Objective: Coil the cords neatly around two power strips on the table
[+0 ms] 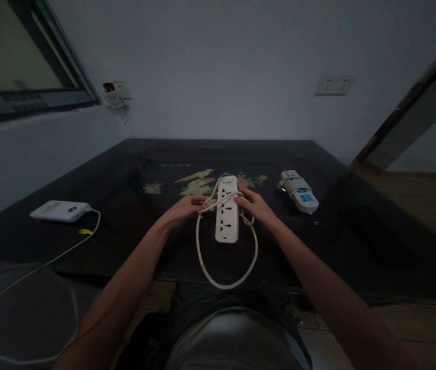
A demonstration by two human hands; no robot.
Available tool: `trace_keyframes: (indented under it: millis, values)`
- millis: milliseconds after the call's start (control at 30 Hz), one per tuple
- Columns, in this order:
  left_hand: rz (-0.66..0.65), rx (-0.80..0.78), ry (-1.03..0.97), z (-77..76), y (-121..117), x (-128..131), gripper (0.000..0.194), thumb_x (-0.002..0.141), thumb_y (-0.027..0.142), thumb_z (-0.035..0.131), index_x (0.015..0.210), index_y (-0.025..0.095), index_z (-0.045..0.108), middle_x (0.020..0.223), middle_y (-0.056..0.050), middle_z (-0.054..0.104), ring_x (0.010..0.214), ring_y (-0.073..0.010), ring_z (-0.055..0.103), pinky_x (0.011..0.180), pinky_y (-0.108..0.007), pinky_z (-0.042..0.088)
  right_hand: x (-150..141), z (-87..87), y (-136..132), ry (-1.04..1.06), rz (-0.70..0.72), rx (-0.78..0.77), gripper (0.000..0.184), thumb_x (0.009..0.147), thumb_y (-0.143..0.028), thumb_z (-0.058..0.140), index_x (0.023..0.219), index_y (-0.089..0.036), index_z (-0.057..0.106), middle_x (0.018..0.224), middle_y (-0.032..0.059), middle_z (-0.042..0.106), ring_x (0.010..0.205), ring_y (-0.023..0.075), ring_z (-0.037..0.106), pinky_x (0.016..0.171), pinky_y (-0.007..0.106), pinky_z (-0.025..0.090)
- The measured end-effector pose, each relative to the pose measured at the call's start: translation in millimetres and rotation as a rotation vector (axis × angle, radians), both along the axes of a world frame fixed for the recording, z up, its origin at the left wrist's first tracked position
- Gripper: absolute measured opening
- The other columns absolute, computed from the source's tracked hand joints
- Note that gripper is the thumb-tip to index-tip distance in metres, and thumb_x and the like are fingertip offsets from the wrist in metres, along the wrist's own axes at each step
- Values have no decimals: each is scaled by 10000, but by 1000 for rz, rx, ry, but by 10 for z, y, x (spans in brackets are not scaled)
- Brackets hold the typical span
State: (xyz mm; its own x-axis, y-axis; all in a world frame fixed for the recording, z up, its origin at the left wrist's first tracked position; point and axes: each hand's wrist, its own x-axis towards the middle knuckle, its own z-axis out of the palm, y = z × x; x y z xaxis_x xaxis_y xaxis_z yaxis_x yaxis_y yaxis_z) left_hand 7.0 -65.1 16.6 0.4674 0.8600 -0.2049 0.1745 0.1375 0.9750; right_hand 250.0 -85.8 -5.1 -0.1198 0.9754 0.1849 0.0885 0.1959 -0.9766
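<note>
A white power strip (226, 226) lies lengthwise in front of me, its several sockets facing up. Its white cord (229, 285) crosses over the strip's upper part and hangs in a large loop toward the table's front edge. At the strip's left side, my left hand (186, 209) has its fingers closed around the cord. From the right, my right hand (255, 206) pinches the cord near the strip's edge, fingertips over the strip. More turns of cord bunch at both sides, partly hidden by the fingers.
The dark table (125, 174) carries a bird-and-flower picture. A second power strip (305, 198), wrapped in its cord, lies at the right. At the left sits a white device (59, 210) with a cable (67, 250) running off the front edge. Wall sockets (333, 85) are behind.
</note>
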Motion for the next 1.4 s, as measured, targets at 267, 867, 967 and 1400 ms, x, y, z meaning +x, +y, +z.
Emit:
trace_keyframes:
  millis: [267,867,967,1400]
  values:
    - [-44,29,15,-99,32,-17,433,597,186,761,1009,159,630,955,-55,660,777,-150,605,581,-233,475,184,27,62,-145,-158,1,489,865,-559,414,846,-130,650,785,71,670,689,155,597,612,254,476]
    - [34,42,66,-159,55,20,436,569,252,805,883,168,514,742,7,662,555,-102,557,448,-193,374,319,273,-111,-308,222,-227,224,779,-294,559,849,-127,692,752,32,684,661,128,605,618,227,459]
    - [37,45,93,-175,62,37,431,581,301,804,873,175,513,707,11,652,528,-102,549,435,-191,364,349,259,-112,-360,235,-239,207,726,-273,625,850,-124,696,748,31,692,668,137,612,644,241,469]
    - [56,186,155,-223,60,98,420,623,495,740,753,171,506,586,45,542,459,-79,459,430,-193,311,230,76,2,-318,-12,-213,96,765,-221,614,794,-143,661,661,29,675,562,126,588,520,209,442]
